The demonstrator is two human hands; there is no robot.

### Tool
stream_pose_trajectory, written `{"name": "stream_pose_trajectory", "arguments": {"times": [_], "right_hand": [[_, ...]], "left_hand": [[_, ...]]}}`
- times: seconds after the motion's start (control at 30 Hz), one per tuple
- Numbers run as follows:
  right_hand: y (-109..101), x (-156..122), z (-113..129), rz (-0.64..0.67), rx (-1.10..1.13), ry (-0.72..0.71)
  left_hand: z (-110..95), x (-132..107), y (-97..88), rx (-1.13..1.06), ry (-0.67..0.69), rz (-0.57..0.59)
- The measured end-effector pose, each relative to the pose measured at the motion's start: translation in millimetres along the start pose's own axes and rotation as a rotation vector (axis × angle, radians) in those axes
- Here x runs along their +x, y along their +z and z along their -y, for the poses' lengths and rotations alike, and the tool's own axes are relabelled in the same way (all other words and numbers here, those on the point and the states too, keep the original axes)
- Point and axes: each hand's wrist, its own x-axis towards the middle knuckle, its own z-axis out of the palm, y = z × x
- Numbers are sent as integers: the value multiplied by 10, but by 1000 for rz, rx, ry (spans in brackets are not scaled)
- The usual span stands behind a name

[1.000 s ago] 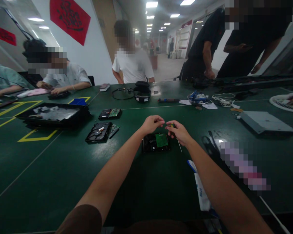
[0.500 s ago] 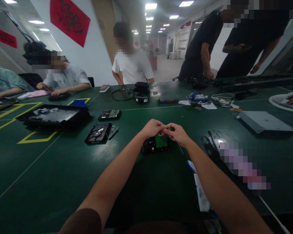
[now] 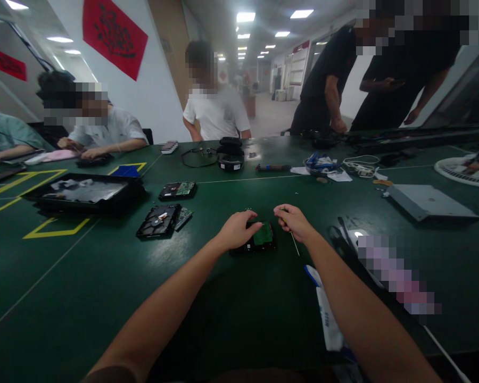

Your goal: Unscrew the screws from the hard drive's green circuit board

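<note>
A black hard drive with a green circuit board (image 3: 264, 234) lies flat on the table in front of me. Above its left part is my left hand (image 3: 237, 230), thumb and fingers apart with a gap between them; whether the fingertips touch the drive I cannot tell. To the right of the drive, my right hand (image 3: 292, 221) is closed around the yellow handle of a screwdriver (image 3: 295, 245). Its thin shaft points down and slightly right, apart from the drive.
Left of the drive lie an opened black drive case (image 3: 158, 221), a loose circuit board (image 3: 182, 218) and another hard drive (image 3: 178, 190). A black tray (image 3: 83, 192) stands farther left. To the right are a white-and-blue packet (image 3: 328, 316) and a grey metal box (image 3: 431, 202). Several people are around the table.
My hands, together above the drive before, have separated. The left moved left and down over the drive with its fingers parted; the right stays beside it holding the screwdriver.
</note>
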Motion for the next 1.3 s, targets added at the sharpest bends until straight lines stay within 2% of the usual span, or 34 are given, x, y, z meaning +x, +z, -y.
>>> {"name": "stream_pose_trajectory", "arguments": {"times": [0.17, 0.3, 0.43, 0.6, 0.7, 0.77, 0.83, 0.97, 1.03, 1.1, 1.2, 1.3], "right_hand": [[-19, 37, -60, -53, -4, 24], [-17, 40, -78, -60, -16, 30], [-29, 43, -74, -57, -21, 35], [-40, 46, -72, -52, -21, 34], [-38, 50, -75, -55, -24, 35], [-34, 51, -73, -57, -27, 32], [-28, 47, -67, -56, -31, 31], [-21, 39, -53, -46, -45, 31], [-17, 38, -54, -40, -54, 29], [-10, 33, -57, -36, -61, 28], [2, 14, -49, -12, -106, 14], [9, -16, -9, 10, -316, -110]], "left_hand": [[19, -400, -47, 206, 116, 127], [52, -404, -99, 304, 128, 201], [72, -338, -110, 354, 49, 167], [-116, -475, -36, 449, -196, 36], [-255, -590, -72, 349, -196, 67], [-287, -617, -153, 213, -134, 155], [-250, -597, -255, 103, -54, 277], [-15, -486, -417, 280, -100, 247], [125, -428, -451, 318, -38, 242], [238, -375, -455, 268, 53, 253], [325, -309, -406, 171, 162, 331], [302, -284, -272, 169, 174, 308]]}}
